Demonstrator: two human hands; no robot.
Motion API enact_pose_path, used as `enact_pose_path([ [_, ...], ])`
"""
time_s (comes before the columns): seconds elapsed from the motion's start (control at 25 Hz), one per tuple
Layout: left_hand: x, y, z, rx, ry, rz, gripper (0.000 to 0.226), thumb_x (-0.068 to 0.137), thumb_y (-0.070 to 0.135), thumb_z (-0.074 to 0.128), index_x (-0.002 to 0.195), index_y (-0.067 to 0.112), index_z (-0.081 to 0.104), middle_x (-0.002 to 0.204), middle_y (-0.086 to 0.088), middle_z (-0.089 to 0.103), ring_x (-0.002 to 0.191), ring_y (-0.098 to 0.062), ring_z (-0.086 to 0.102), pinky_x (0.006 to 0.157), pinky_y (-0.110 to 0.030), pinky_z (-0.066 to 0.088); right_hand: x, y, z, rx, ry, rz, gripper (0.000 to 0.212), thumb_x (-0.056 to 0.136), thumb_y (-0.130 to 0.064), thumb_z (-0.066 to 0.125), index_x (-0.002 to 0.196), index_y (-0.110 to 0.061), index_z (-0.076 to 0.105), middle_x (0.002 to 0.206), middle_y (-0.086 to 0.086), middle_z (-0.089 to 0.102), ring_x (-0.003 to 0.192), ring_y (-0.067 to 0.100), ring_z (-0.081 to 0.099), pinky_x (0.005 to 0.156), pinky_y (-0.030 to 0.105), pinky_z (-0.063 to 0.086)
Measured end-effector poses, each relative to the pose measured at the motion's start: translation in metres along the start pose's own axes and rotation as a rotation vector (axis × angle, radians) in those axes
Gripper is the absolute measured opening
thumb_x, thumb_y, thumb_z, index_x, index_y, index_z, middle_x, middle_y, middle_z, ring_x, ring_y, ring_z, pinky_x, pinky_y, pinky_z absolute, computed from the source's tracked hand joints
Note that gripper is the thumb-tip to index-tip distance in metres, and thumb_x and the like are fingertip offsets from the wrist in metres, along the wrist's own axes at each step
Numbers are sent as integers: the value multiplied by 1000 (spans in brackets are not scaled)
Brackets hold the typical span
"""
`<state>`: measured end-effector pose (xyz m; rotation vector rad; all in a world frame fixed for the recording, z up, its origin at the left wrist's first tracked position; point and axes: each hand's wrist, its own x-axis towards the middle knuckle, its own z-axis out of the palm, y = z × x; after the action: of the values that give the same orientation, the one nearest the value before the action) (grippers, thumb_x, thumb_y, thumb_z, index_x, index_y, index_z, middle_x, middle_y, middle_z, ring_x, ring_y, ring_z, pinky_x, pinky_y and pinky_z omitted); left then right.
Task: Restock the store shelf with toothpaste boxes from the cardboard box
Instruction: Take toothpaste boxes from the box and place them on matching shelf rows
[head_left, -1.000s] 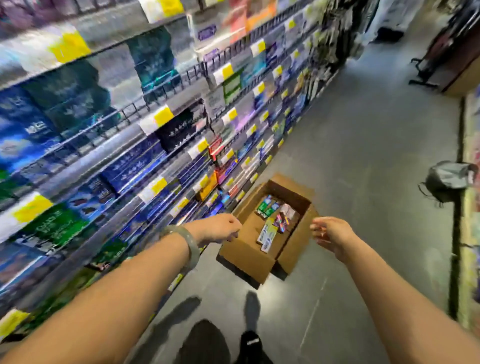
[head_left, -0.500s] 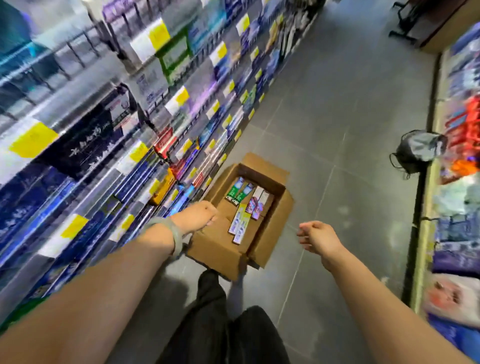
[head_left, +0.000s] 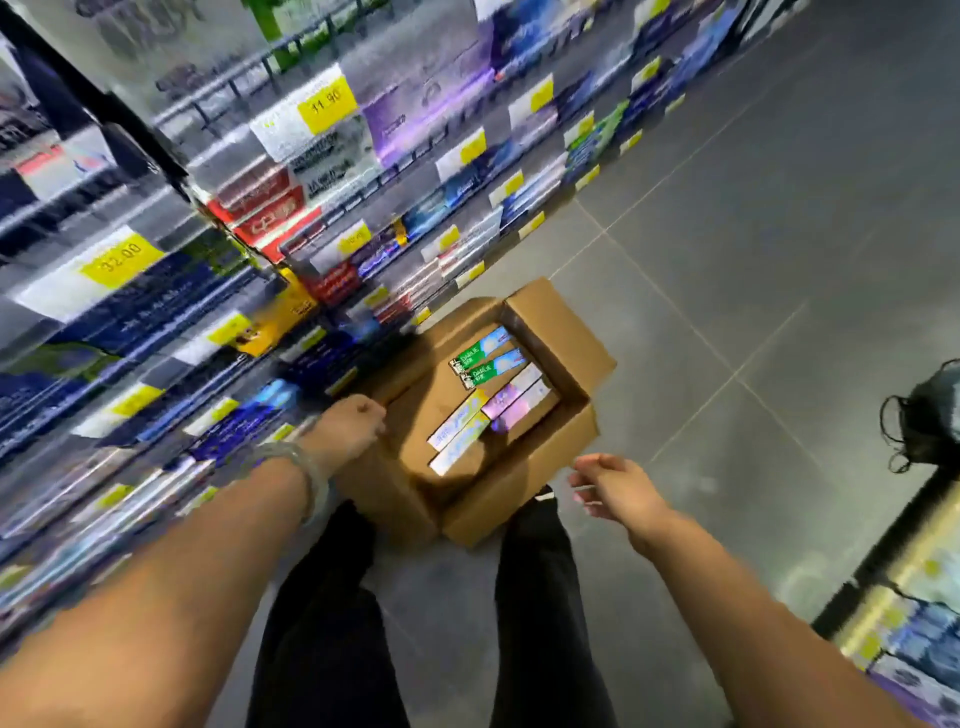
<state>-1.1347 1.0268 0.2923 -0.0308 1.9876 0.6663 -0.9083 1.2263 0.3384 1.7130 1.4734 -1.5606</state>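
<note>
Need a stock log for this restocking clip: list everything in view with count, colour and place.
cardboard box: one, brown, open, on the floor by the shelf
toothpaste boxes: six, two green, two purple, two pale, inside the cardboard box
store shelf: one, blurred blue, red, purple packs, left
price tags: many, yellow, on shelf edges
bag: one, dark, floor at right edge
second shelf: one, blurred packs, lower right
floor: grey tiles
bracelet: one, pale, left wrist
legs: two, black trousers, bottom centre
left hand: fingers curled, at the box's left flap
right hand: open, empty, right of the box
</note>
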Motion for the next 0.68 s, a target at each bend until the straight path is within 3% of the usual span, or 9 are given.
enact_pose_path([
  [0.08,34,-9,50,-226,64,-155,26,98,9,42,75,11,54,82,-14,59,64,-23,55,59,-24,36,58,-3,-27,-120,10,-29,13,95,-18,51,89,-11,59,78,11,62,61,20,54,60,30,47],
  [0.12,44,-12,72,-328,48,-253,24,98,10,42,78,11,54,76,-10,57,57,-17,55,58,-23,35,83,-3,-36,-211,56,-62,14,92,-20,54,82,-15,61,82,15,66,68,27,61,69,36,53],
  [0.2,73,-20,122,-446,-79,-376,23,98,14,42,77,16,51,74,-3,54,58,-11,54,60,-23,34,143,2,-48,-366,128,-100,16,87,-24,56,71,-23,59,92,21,71,90,39,66,86,49,54],
  [0.28,120,-30,168,-473,-125,-368,21,98,14,43,79,18,51,75,-1,55,64,-10,51,61,-22,37,215,15,-45,-416,117,-98,17,87,-24,54,70,-24,57,97,21,71,93,40,66,88,51,53],
  [0.4,190,-55,213,-316,-78,-257,18,98,11,43,83,14,53,76,-6,55,59,-5,49,45,-13,41,300,35,-10,-499,85,-149,14,82,-29,53,70,-24,59,101,22,71,83,32,63,86,46,52],
  [0.48,233,-75,235,-200,-84,-143,21,99,9,40,82,13,52,77,-3,54,62,-5,52,41,-4,41,347,50,19,-594,54,-217,19,88,-25,52,84,-18,68,104,19,71,91,32,64,87,42,50],
  [0.56,278,-100,260,-76,-104,-3,24,101,10,35,89,6,56,87,-7,55,73,-9,61,60,-11,50,398,67,49,-783,87,-315,28,94,-23,46,102,-8,68,109,17,69,105,35,61,91,39,47],
  [0.6,299,-111,272,99,-83,73,25,102,13,34,102,5,58,98,-9,58,88,-14,63,76,-20,50,423,76,60,-908,87,-374,30,96,-22,43,107,-7,67,111,18,68,108,36,60,91,38,45],
  [0.68,335,-127,290,438,-4,188,29,99,18,39,120,15,58,120,-8,62,112,-26,57,91,-32,45,467,89,74,-1114,67,-461,29,95,-21,43,115,-11,62,117,18,65,111,37,58,90,37,45],
])
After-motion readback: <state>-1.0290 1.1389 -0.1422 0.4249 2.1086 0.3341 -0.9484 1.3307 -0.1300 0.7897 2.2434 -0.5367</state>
